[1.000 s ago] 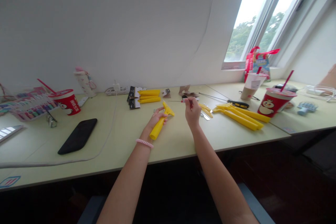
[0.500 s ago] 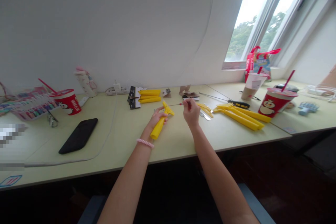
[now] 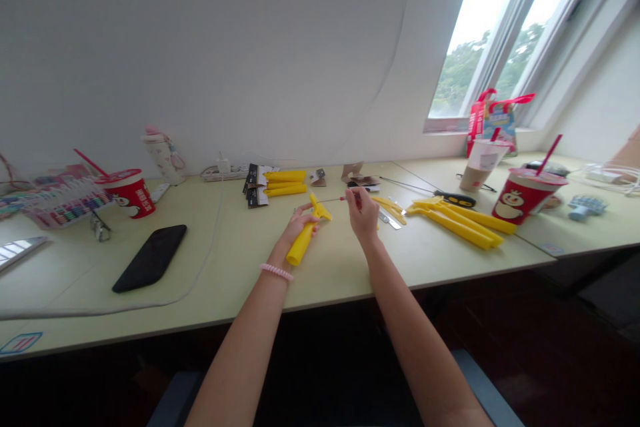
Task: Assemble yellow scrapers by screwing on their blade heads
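Observation:
My left hand (image 3: 299,225) is shut around a yellow plastic scraper handle (image 3: 300,246), whose wider head (image 3: 320,209) sticks up past my fingers. Pinched in my right hand (image 3: 363,215) is a thin metal rod with a red end (image 3: 331,199). Its tip points left toward the yellow head, very close to it. I cannot tell whether they touch. Several yellow handles (image 3: 460,223) lie in a loose heap to the right of my right hand, and small yellow pieces (image 3: 390,208) lie just beyond it.
Yellow handles (image 3: 284,183) and black-and-white packets (image 3: 255,185) lie at the table's back edge. A black phone (image 3: 149,259) lies to the left. Red cups with straws (image 3: 525,195) stand at both ends, near a screwdriver (image 3: 454,199), a power strip (image 3: 223,175) and a marker rack (image 3: 65,203).
My right hand has shifted slightly left, bringing the rod's tip nearer the yellow head. My left hand and the handle have barely moved.

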Tool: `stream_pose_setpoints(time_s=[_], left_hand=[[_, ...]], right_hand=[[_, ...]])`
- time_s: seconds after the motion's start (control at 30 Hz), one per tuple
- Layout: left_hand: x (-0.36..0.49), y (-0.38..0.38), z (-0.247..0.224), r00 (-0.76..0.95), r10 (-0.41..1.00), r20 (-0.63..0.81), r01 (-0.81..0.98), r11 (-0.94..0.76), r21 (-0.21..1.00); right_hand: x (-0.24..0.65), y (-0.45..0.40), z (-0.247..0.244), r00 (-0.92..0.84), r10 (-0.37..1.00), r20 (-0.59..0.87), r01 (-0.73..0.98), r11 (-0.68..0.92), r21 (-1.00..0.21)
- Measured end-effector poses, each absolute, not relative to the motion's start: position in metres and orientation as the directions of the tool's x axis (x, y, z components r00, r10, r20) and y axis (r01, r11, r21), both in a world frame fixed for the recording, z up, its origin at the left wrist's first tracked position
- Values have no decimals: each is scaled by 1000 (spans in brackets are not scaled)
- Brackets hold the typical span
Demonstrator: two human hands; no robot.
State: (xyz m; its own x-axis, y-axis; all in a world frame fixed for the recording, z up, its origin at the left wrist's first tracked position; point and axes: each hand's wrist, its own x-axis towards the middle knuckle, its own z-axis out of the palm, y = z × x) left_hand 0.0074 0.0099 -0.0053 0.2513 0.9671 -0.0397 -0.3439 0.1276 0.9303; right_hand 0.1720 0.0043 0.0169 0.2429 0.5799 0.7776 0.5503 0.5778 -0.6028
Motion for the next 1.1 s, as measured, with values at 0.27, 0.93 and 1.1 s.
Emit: stream_pose_setpoints(time_s=[0.27,0.93,1.1], left_hand=[[8,12,-7,264,964,-42,-324,130,937],[8,10,-5,263,963,-54,-313,138,940],[8,8,-4,259,964,-57,-317,141,938]], right_hand=[[174,8,18,245,520,818,533,632,-562],[174,7,16,321,589,741,463,585,-666],[175,6,17,330,604,725,502,538,-677]])
